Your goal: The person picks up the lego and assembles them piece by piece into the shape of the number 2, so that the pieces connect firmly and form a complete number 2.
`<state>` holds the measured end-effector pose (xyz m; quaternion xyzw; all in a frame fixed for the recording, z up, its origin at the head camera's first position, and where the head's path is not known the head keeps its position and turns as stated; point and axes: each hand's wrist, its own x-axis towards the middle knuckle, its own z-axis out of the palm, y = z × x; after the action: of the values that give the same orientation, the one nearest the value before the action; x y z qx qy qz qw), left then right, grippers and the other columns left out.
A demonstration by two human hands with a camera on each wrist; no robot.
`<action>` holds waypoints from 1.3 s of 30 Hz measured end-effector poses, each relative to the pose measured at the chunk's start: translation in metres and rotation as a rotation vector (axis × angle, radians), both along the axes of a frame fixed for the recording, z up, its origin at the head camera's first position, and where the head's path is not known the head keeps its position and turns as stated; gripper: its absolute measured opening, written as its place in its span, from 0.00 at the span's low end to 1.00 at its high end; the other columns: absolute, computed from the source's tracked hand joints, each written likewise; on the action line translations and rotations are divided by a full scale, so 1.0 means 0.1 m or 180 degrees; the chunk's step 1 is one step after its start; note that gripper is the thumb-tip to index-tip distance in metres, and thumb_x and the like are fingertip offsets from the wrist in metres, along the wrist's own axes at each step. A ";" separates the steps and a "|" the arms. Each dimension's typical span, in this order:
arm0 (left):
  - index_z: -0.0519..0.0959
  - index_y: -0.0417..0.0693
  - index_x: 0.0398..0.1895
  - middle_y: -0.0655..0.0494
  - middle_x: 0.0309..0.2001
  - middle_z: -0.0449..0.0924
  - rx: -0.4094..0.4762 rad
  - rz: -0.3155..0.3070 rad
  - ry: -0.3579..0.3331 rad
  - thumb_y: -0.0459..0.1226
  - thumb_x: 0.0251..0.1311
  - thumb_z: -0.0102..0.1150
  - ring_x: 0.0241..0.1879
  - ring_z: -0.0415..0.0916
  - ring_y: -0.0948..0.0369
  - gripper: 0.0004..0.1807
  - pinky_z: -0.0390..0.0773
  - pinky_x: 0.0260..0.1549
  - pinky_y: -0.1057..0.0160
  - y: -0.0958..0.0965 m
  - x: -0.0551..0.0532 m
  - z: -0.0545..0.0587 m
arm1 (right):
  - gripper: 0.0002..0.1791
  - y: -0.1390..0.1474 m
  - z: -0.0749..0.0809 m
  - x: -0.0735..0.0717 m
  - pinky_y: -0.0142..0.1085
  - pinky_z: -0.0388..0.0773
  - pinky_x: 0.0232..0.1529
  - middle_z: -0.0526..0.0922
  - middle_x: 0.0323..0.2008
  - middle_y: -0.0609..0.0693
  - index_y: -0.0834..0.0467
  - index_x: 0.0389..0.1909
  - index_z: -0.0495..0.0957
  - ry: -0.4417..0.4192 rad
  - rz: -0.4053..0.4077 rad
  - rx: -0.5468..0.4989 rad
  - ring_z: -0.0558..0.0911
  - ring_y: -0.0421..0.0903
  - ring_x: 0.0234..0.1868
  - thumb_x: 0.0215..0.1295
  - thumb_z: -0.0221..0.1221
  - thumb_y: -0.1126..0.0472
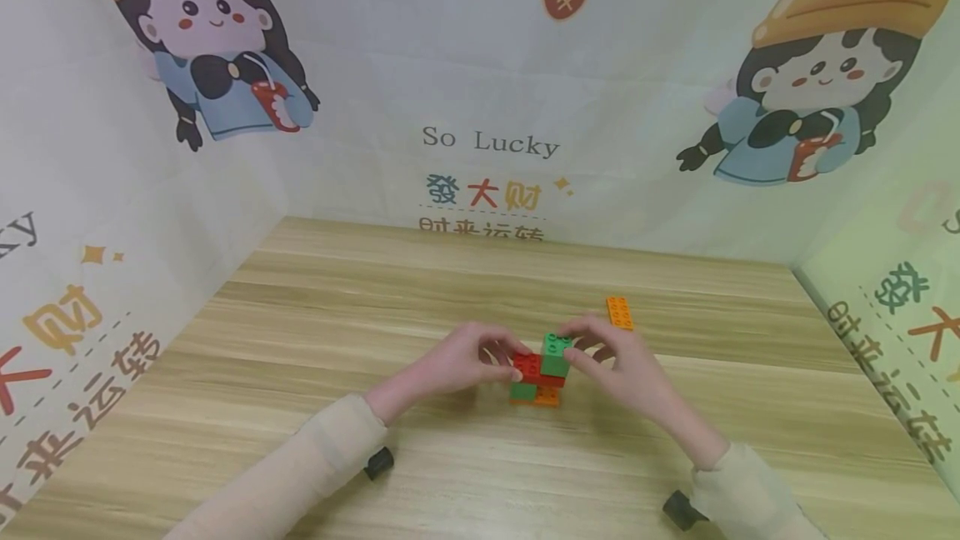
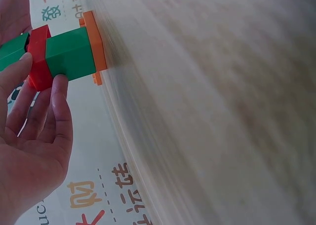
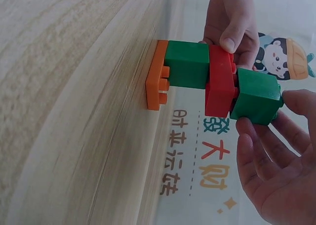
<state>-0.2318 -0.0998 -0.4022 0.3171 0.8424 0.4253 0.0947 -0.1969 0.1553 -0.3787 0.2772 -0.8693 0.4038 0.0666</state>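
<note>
On the tabletop stands a small stack of toy building bricks. Its base is an orange plate (image 1: 548, 399) with bare studs on one side. A green brick (image 3: 187, 64) sits on that plate, with a red brick (image 3: 218, 82) across its top. My left hand (image 1: 468, 357) grips the red brick between thumb and fingers. The other green brick (image 3: 257, 96) is pinched by my right hand (image 1: 626, 369) over the red brick's right part. It looks slightly tilted, and a thin gap shows between the two in the right wrist view. I cannot tell whether their studs engage.
Behind my right hand, a second orange plate (image 1: 618, 312) lies studs up on the wooden table (image 1: 420, 273). Printed cloth walls (image 1: 480, 65) bound the table at the back and both sides. Dark devices (image 1: 379, 463) protrude beneath both sleeves.
</note>
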 end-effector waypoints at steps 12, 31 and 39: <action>0.84 0.47 0.49 0.53 0.43 0.87 0.0047 -0.0013 -0.0056 0.36 0.57 0.70 0.35 0.81 0.66 0.16 0.83 0.38 0.69 -0.01 0.01 0.02 | 0.13 0.01 0.01 0.01 0.30 0.83 0.41 0.87 0.47 0.48 0.53 0.52 0.80 -0.0006 0.0024 -0.0004 0.85 0.43 0.42 0.67 0.62 0.60; 0.83 0.47 0.50 0.52 0.43 0.87 0.0114 -0.0012 -0.0139 0.36 0.57 0.69 0.36 0.82 0.65 0.16 0.84 0.41 0.68 -0.01 0.02 0.01 | 0.13 -0.01 0.02 0.02 0.29 0.83 0.38 0.87 0.46 0.50 0.54 0.50 0.81 0.0015 0.0060 0.0009 0.85 0.44 0.40 0.65 0.63 0.62; 0.83 0.46 0.49 0.50 0.43 0.87 0.0172 -0.0001 -0.0215 0.34 0.56 0.69 0.37 0.82 0.65 0.16 0.83 0.41 0.70 0.00 0.02 0.01 | 0.12 0.01 0.02 0.01 0.30 0.83 0.38 0.88 0.46 0.50 0.55 0.49 0.81 -0.0027 0.0065 0.0034 0.86 0.45 0.41 0.66 0.63 0.61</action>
<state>-0.2297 -0.1001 -0.4016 0.3052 0.8268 0.4584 0.1146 -0.1963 0.1561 -0.3764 0.2847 -0.8688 0.4010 0.0573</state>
